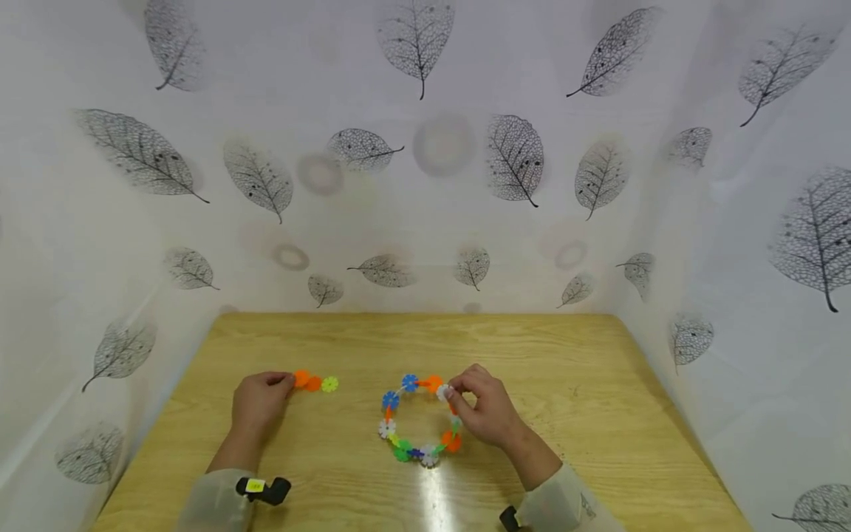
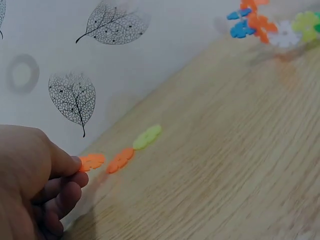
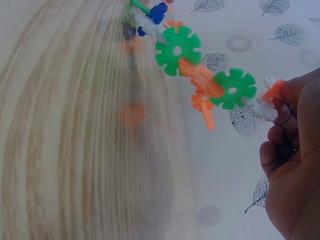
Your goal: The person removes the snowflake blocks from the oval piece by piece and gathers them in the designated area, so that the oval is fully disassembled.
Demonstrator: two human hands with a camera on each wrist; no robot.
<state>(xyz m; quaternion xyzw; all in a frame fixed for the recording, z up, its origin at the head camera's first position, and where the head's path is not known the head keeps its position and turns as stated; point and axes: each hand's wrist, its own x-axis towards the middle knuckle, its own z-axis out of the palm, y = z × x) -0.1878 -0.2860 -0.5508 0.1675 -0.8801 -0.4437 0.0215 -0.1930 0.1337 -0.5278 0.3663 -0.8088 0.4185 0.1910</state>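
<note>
My left hand [image 1: 258,403] pinches an orange snowflake disc [image 2: 93,161] between thumb and fingers. Right beside it a second orange disc [image 2: 120,160] and a yellow-green disc [image 1: 329,384] lie on the wooden table. My right hand [image 1: 488,410] pinches the upper right part of a ring of interlocked snowflake discs [image 1: 402,451]. Blue, white, orange, green and purple pieces make up that ring. In the right wrist view the fingertips are on an orange disc [image 3: 272,90] joined to a white disc [image 3: 262,109], with a green disc [image 3: 233,89] following along the chain.
The wooden table [image 1: 319,473] carries everything and shows a bright glare near its front. A pale sheet with leaf prints [image 1: 439,207] stands around its back and sides. Small black cameras [image 1: 264,490] are strapped at the wrists.
</note>
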